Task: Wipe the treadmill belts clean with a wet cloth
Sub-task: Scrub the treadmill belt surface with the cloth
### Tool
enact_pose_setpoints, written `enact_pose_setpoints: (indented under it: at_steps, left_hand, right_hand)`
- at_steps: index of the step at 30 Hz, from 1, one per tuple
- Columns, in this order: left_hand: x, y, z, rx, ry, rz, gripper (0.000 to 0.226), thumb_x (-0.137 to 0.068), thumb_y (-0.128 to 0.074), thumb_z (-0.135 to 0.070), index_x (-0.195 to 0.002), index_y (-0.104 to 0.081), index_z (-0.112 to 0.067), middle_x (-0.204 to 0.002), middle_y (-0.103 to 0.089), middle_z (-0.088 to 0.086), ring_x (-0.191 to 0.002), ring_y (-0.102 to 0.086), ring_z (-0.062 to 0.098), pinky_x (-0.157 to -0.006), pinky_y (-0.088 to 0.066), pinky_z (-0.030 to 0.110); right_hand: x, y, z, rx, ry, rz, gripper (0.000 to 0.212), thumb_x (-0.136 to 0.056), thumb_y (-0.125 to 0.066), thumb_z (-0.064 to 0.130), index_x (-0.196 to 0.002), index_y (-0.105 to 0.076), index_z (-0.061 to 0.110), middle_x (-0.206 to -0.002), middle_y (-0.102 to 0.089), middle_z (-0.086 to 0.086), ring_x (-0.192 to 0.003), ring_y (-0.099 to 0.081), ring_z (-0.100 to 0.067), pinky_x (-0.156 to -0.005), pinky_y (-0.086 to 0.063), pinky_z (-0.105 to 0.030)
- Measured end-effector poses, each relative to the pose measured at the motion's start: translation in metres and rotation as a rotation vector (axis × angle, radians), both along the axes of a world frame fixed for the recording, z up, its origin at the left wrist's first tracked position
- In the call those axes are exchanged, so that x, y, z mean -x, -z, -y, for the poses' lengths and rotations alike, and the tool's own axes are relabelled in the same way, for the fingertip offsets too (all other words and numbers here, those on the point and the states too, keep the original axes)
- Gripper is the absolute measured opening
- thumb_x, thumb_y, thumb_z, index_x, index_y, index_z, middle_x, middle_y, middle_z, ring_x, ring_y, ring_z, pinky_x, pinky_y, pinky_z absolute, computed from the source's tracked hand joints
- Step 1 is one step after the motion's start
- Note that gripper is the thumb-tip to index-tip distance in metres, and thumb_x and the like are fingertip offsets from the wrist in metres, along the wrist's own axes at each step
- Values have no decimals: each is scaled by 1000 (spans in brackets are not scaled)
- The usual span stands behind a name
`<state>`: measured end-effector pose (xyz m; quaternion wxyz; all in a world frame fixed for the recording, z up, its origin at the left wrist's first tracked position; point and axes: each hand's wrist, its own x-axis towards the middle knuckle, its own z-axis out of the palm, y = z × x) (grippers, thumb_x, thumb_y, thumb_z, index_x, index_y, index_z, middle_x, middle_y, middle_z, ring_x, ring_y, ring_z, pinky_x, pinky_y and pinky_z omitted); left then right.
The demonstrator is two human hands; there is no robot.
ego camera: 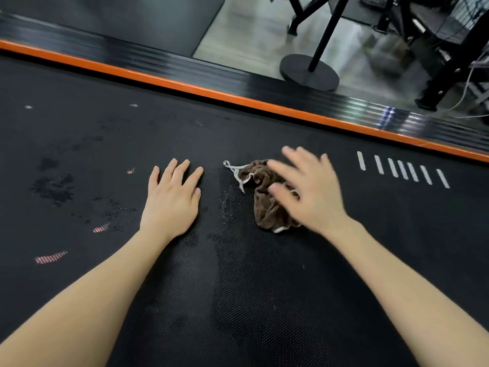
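I have the left hand point(172, 197) laid flat on the black dimpled rubber treadmill belt point(238, 287), its fingers point(182, 170) straight and close together, holding nothing. The right hand point(309, 192) is blurred, fingers splayed apart, over the right part of the crumpled brown terry cloth with pale trim point(264, 205). I cannot tell whether the palm is pressing the cloth or just above it. The cloth lies on the belt in a bunched heap just right of the left hand, between it and the row of slanted white dashes printed on the belt point(402, 169).

I judge the step to be getting the right hand onto the cloth for a wiping stroke. To do it well I would flatten the heap first, since a wad only touches the belt at a few spots. Then I would press with the whole palm and sweep in long overlapping passes across the belt, up to the orange stripe of the side rail point(185, 84). The dark wet-looking blotches on the left of the belt point(53, 186) and the pale smear beside the cloth suggest the coverage is patchy, so I would work those areas too. The left hand serves well as a brace, but it should stay out of the stroke's path
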<state>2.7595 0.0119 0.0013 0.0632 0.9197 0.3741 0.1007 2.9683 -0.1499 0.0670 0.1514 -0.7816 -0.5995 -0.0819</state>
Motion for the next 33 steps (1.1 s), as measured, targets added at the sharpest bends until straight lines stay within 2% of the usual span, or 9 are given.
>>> enact_pose_setpoints:
  at_steps: [2, 4, 13, 17, 20, 23, 28, 30, 33]
  left_hand:
    - [0, 0, 0, 5, 2, 0, 61, -90, -16, -40, -138, -47, -18, -144, -43, 13, -138, -30, 33, -113, -15, 53]
    - [0, 0, 0, 4, 1, -5, 62, -90, -15, -40, -138, -48, -18, -143, -44, 13, -138, -30, 33, -113, -16, 53]
    - [-2, 1, -1, -9, 2, -24, 62, -90, -15, -41, -138, -47, -19, -143, -44, 12, -138, -31, 32, -113, -19, 54]
    - [-1, 1, -2, -19, 1, -17, 63, -90, -13, -42, -139, -46, -20, -145, -43, 11, -139, -29, 31, -113, -16, 52]
    - [-1, 3, -2, -17, 5, -15, 62, -90, -15, -41, -138, -47, -19, -143, -44, 13, -138, -31, 32, -112, -18, 53]
    - [-1, 2, -2, -17, 18, -12, 61, -90, -18, -40, -137, -48, -17, -142, -45, 14, -137, -33, 34, -110, -20, 55]
    - [2, 2, -3, -11, 21, 10, 63, -90, -15, -42, -140, -46, -18, -145, -42, 13, -139, -28, 32, -113, -16, 52]
    - [3, 3, -4, -9, 22, 12, 64, -90, -14, -43, -140, -45, -19, -146, -41, 12, -140, -27, 31, -113, -15, 52]
    - [3, 4, -3, -4, 19, 11, 65, -90, -12, -44, -141, -45, -20, -146, -40, 11, -140, -26, 30, -114, -13, 50]
  right_hand:
    - [5, 28, -12, 247, -43, 22, 68, -87, -27, 72, -140, -46, 34, -148, -42, -7, -137, -35, -36, -106, -25, -66]
    - [4, 42, -27, 323, -74, 12, 71, -85, -27, 72, -144, -39, 35, -152, -36, -8, -139, -30, -38, -109, -22, -65]
    - [9, 52, -106, 21, 76, -72, 36, -93, -44, 41, -114, -69, 25, -130, -61, -2, -126, -47, -37, -102, -36, -54]
    - [3, 52, -136, -21, 208, -149, 30, -92, -50, 45, -104, -70, 26, -122, -62, 3, -120, -50, -31, -97, -40, -49]
    - [31, 56, -102, -70, 73, -135, 45, -81, -49, 63, -93, -71, 26, -109, -64, 5, -102, -57, -26, -84, -46, -45]
    - [63, 58, -56, -79, -110, -114, 54, -74, -56, 70, -102, -71, 26, -113, -64, 4, -106, -56, -29, -88, -46, -47]
    - [40, 60, -16, -116, -294, -13, 34, -86, -56, 48, -110, -70, 27, -122, -64, 1, -115, -56, -27, -92, -47, -44]
    - [-1, 62, -24, -149, -166, 72, 30, -89, -50, 38, -106, -71, 24, -118, -65, -1, -109, -59, -30, -87, -50, -44]
    - [-68, 58, -36, -118, 264, -11, 34, -93, -45, 36, -112, -68, 20, -124, -61, -7, -114, -55, -34, -90, -48, -48]
